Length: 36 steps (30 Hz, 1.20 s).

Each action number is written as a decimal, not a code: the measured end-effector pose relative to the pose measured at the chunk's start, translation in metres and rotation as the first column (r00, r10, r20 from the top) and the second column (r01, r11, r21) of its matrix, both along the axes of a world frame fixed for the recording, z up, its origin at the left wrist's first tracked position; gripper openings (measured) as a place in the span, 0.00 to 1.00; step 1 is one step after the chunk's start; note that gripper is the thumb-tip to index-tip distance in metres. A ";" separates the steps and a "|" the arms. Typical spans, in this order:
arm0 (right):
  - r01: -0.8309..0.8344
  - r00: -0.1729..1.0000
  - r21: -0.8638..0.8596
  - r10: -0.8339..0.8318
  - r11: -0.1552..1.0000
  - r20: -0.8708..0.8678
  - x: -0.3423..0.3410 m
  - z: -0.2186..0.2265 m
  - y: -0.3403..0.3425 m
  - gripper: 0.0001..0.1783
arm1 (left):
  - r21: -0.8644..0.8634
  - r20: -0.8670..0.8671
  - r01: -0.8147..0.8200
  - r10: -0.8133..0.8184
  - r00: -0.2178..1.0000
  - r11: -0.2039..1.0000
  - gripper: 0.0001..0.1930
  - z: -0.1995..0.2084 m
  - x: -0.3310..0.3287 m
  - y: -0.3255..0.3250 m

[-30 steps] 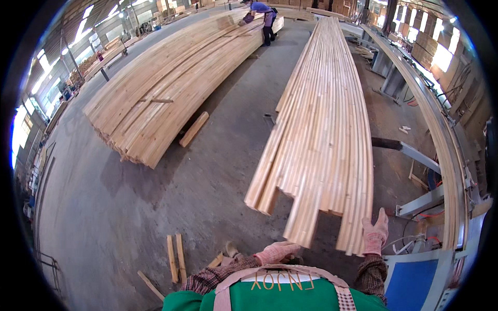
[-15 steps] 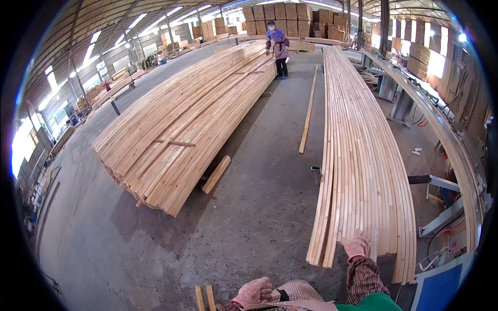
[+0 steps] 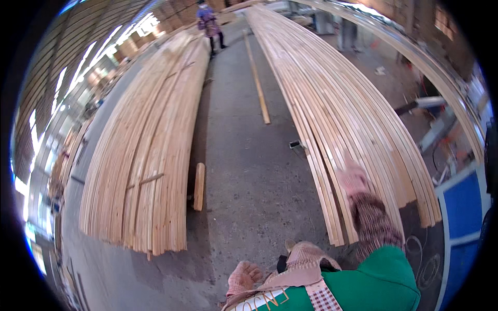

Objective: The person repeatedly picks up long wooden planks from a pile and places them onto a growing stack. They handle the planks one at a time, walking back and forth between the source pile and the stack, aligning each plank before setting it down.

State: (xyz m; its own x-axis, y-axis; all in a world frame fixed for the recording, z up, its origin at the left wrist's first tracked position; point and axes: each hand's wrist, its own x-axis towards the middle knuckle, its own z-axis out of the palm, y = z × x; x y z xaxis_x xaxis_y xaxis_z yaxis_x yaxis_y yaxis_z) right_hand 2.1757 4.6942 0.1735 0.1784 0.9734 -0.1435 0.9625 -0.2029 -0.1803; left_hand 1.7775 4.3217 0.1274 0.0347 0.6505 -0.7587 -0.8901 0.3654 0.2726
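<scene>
My right hand (image 3: pixel 354 179), in a pink knit glove, reaches over the near part of a long layer of pale wooden strips (image 3: pixel 332 103) on the right. Its fingers are stretched out and slightly blurred; whether they touch the wood I cannot tell. The strips lie side by side, their near ends uneven, with a dark gap between some on the left side. My left hand (image 3: pixel 244 277), gloved alike, is held low in front of my body, its fingers curled in with nothing visible in them.
A thick bundle of wooden strips (image 3: pixel 150 155) lies to the left, a short wood block (image 3: pixel 199 186) beside it. One loose strip (image 3: pixel 256 78) rests on the floor between the stacks. A person (image 3: pixel 209 26) stands at the far end. At right are a metal frame (image 3: pixel 436 129) and blue panel (image 3: pixel 463 205).
My view has tilted down and turned, so both stacks appear shifted. My right hand has moved farther forward along the strips. The left hand stays low near my body.
</scene>
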 end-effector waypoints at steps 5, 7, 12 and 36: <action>-0.110 0.994 0.043 0.110 0.993 -0.001 -0.068 0.028 0.117 0.38 | -0.029 0.029 0.182 -0.181 0.983 0.983 0.10 -0.021 -0.048 0.060; -0.153 0.988 0.037 0.152 0.988 0.011 -0.097 0.026 0.158 0.38 | 0.090 0.122 0.226 -0.236 0.964 0.970 0.12 -0.044 -0.060 0.079; -0.175 0.982 -0.045 0.177 0.984 0.065 -0.110 -0.016 0.204 0.38 | -0.260 -0.153 0.296 -0.342 0.927 0.919 0.14 -0.044 -0.035 0.130; -0.408 0.881 -0.297 0.287 0.863 -0.376 -0.055 -0.021 -0.092 0.45 | -0.287 -0.515 0.251 -0.370 0.773 0.924 0.20 0.098 -0.006 0.088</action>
